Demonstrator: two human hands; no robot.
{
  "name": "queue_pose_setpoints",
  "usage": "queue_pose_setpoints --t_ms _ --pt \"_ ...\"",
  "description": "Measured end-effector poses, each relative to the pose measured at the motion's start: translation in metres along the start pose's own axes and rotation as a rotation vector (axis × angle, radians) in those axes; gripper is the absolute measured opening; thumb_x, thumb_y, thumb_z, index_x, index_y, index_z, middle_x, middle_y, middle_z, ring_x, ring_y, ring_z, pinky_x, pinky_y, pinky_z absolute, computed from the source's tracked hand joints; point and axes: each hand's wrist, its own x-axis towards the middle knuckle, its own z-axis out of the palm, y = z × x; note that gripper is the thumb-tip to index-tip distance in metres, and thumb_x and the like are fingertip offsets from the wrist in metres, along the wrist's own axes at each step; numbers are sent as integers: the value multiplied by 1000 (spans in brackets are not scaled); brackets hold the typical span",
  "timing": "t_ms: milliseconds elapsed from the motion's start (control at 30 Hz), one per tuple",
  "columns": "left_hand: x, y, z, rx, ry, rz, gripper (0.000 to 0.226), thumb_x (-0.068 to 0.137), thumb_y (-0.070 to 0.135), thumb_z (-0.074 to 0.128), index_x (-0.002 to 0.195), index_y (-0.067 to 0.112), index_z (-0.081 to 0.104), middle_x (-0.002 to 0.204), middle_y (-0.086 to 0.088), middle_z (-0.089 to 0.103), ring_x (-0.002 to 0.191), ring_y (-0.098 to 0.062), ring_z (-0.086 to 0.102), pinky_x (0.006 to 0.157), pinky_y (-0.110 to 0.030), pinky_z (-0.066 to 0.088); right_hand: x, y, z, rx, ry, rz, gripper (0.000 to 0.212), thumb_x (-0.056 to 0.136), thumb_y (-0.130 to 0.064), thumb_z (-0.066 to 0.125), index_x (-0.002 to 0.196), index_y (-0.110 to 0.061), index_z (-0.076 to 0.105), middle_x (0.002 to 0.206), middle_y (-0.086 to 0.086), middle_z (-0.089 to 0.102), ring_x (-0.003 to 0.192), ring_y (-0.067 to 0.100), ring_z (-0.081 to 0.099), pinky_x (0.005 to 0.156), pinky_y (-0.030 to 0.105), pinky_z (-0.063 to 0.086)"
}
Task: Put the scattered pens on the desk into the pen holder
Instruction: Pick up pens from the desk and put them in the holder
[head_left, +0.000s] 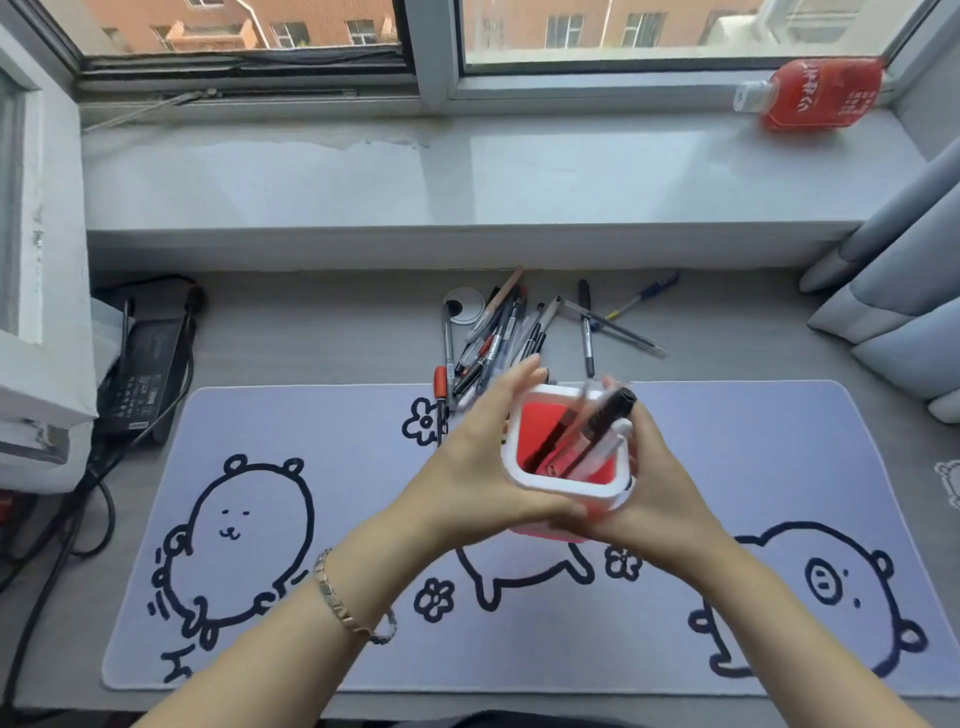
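A pale lilac desk mat (311, 415) printed with dark outline cartoon animals and flowers covers most of the grey desk (311, 332), reaching close to its near edge. At the desk's far left corner a black power adapter (143, 374) lies with dark cables (93, 499) trailing toward the left edge. A round cable grommet (464, 306) sits by the far edge, near the middle. Behind the desk runs a white windowsill (363, 176); at its right end a red bottle (815, 93) with a white cap lies on its side. Grey-blue curtains (898, 291) bunch at the right edge.
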Motion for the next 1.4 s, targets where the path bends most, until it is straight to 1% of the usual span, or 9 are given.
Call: queue_pose_setpoints --t_ms 100,267,400,500,633,733,867,1200,1400 --pt "32 -9 -16 -98 88 -16 66 76 32 72 131 38 36 127 18 49 121 -3 49 102 -24 42 7 11 -10 56 86 12 91 40 -32 87 118 -45 43 123 -1 56 103 8 63 85 34 56" --pt "101 -69 -47 371 391 -523 26 92 28 52 103 5 56 96 -10 59 76 -22 52 67 -29 42 19 24 -29 48 149 67 103 36 -43 92 125 -41 40 127 -3 54 115 17 57 94 48 50" --pt "124 -93 -52 476 339 -602 43 89 23 55 55 11 33 51 -3 35 46 -19 32 44 -26 25 25 24 -35 124 171 93 102 28 -53 89 119 -47 43 120 -8 60 109 12 61 92 40 53" --pt "121 -98 -50 454 381 -601 29 85 14 62 68 9 40 59 -3 41 54 -22 40 46 -27 31 27 28 -38 10 177 99 100 42 -35 91 126 -47 39 127 -14 54 113 -2 54 96 13 43" --pt "108 -100 -53 318 453 -535 25 76 15 74 78 8 50 74 -7 51 68 -25 48 53 -30 40 33 28 -36 167 144 136 103 29 -55 89 121 -41 46 126 -9 54 111 11 59 94 36 51" --pt "107 -101 -64 214 499 -487 18 79 17 73 76 15 55 79 -9 56 70 -23 53 61 -33 51 37 28 -37 139 154 134 109 27 -58 87 124 -38 44 124 -12 56 108 5 60 83 23 53" --pt "133 -91 -79 123 573 -387 29 90 15 57 117 4 57 106 -13 64 92 -23 61 88 -37 49 42 22 -38 140 172 126 98 35 -47 89 122 -38 44 121 -7 59 104 5 63 75 15 52" --pt "171 -71 -73 494 441 -463 22 93 11 40 113 3 43 111 -24 60 84 -34 52 70 -39 43 40 20 -33 -10 176 111 103 41 -50 88 129 -42 36 129 -5 51 117 15 55 95 45 50" --pt "123 12 -77 141 755 118 37 98 9 28 133 14 35 92 -4 51 75 -16 49 74 -28 46 30 19 -26 25 178 108 98 39 -37 89 124 -47 40 126 -7 53 113 8 56 95 39 51"
